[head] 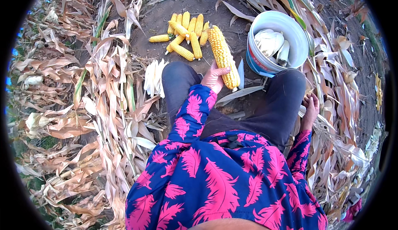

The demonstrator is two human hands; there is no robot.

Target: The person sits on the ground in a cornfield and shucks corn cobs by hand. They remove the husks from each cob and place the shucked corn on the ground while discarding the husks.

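My left hand (214, 77) grips a husked ear of yellow corn (223, 54) near its lower end, the thumb across the kernels. The ear is raised in front of me, between my knees. Out beside my right knee is my right hand (311, 108), its fingers partly curled near dry corn husks (329, 105); whether it holds any husk cannot be made out. Several bare yellow ears (186, 32) lie in a loose pile on the soil ahead. A bundle of pale husks (154, 79) rests by my left knee.
A white plastic bucket (298, 40) with pale husks (270, 43) inside stands just beyond my right knee. Dry corn stalks (115, 102) lie thickly along the left, with more stalks (345, 84) on the right. Yellow ears (378, 91) appear at the far right.
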